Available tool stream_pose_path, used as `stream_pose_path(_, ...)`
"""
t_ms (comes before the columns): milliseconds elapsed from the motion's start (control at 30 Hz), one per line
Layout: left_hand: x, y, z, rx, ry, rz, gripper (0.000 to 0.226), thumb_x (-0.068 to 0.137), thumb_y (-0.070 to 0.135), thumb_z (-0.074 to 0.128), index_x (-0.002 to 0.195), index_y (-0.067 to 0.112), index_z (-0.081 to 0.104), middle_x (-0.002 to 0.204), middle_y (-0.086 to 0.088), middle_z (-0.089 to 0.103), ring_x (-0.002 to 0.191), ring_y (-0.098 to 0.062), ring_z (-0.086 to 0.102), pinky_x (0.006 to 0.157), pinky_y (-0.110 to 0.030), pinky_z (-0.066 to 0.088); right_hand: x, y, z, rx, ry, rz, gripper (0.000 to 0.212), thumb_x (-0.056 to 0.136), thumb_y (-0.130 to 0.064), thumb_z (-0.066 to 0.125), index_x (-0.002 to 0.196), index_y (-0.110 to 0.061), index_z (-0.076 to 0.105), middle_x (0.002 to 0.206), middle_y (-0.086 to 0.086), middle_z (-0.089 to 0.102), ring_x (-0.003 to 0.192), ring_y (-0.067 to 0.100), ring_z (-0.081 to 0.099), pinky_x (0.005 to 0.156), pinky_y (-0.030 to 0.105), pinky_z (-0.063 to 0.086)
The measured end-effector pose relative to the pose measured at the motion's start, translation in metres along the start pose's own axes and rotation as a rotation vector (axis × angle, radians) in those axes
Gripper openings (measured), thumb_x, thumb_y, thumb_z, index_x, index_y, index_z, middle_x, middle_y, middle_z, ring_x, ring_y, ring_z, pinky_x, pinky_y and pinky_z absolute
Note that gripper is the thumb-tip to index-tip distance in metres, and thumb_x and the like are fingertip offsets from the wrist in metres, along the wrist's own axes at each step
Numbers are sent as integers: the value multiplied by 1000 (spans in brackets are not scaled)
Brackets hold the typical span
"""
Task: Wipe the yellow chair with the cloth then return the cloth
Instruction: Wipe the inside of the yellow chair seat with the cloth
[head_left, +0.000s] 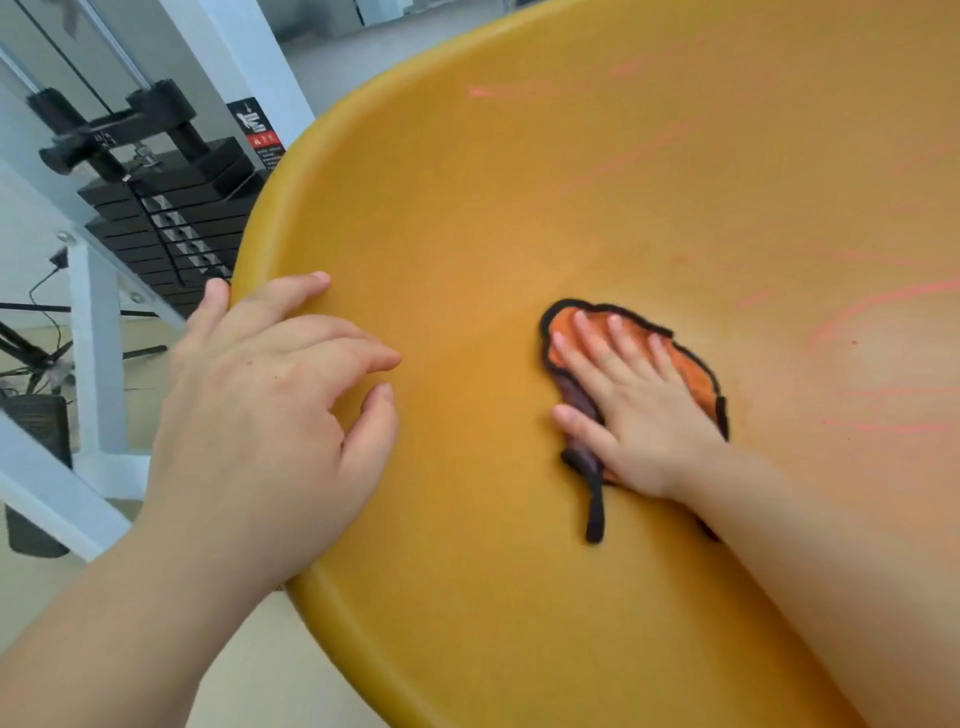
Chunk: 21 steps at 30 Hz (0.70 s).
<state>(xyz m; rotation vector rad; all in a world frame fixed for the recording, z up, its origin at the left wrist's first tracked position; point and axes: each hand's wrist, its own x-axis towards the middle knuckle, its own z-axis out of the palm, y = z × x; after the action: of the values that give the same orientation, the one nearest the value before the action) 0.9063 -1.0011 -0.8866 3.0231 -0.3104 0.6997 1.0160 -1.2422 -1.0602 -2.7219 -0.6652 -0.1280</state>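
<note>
Here the right hand (641, 415) lies flat on the cloth (693, 376), fingers straight and spread, grasping nothing. I judge the flat palm is there to spread pressure so the cloth slides without bunching. The cloth, orange with a black edge, sits on the chair (519, 182) in the hollow of the seat, mostly hidden under the hand, with 1 dark strip trailing toward the person. The left hand (270, 415) rests on the chair's left rim, its fingers loosely bent and released, holding nothing. That placement probably braces the chair against the push of the wiping. Faint pink marks (857, 312) streak the seat to the right of the cloth and higher up, so wiping looks unfinished, and returning the cloth is not yet due. Beyond the rim on the left stands a black weight stack (171, 218) in a white frame.
</note>
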Motion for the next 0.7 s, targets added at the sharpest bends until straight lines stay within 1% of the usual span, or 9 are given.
stream_pose_path(100,-3,-1,-2,-40,5,9,28,85,32,52,93,21,77,100,6,73,125,-26,55,117,-50,13,9,60,-12,-105,38,387,89,83,-82,-6,161,-40,-4,169,-6,-17,156,27,-15,125,53,-7)
stream_pose_path(200,-7,-1,-1,-97,33,1,25,84,24,54,92,21,77,99,9,72,122,-23,57,118,-50,12,10,38,-10,1,-30,463,100,77,-85,-12,161,-31,-10,167,0,-25,154,32,-22,123,57,-8)
stream_pose_path(233,-8,-1,-1,-105,37,-3,25,83,22,54,92,21,77,99,9,72,121,-23,57,118,-50,13,8,16,-6,56,-59,426,106,73,-87,-13,161,-30,-12,166,0,-27,153,32,-23,123,58,-8)
stream_pose_path(300,-8,-2,0,-102,37,-9,25,82,21,53,91,21,77,98,8,72,120,-24,58,119,-50,12,-6,-40,0,154,-105,211,113,66,-93,-18,160,-31,-16,164,-2,-31,151,30,-28,123,57,-9)
stream_pose_path(400,-4,-1,0,-68,30,-12,27,80,20,52,91,20,77,98,6,73,118,-26,59,118,-47,12,-39,-109,-7,300,-183,-168,98,77,-88,-8,157,-33,-22,161,-10,-37,148,21,-37,122,49,-17)
stream_pose_path(467,-2,0,0,-42,22,-9,27,79,20,52,91,20,77,98,5,74,117,-27,59,117,-46,12,-47,-113,-7,332,-194,-316,87,87,-81,6,157,-36,-20,162,-16,-35,149,15,-35,121,45,-20)
stream_pose_path(533,-2,0,0,-33,17,-7,28,79,21,51,91,20,77,98,5,74,116,-26,59,117,-46,12,-34,-86,-2,241,-115,-352,77,89,-80,6,155,-46,-17,164,-19,-27,152,15,-28,123,45,-17)
stream_pose_path(633,-3,-1,0,-47,-3,-4,29,81,22,50,92,21,77,98,7,73,117,-25,58,117,-47,10,0,-19,4,75,-19,-32,79,82,-86,-6,153,-50,-13,165,-17,-21,155,19,-18,125,51,-5)
stream_pose_path(700,-5,-2,-1,-68,-9,-1,29,81,20,51,92,22,77,99,8,73,118,-23,58,118,-47,9,13,23,-2,-13,25,221,83,83,-83,-5,158,-46,-9,166,-12,-21,155,22,-17,125,49,-6)
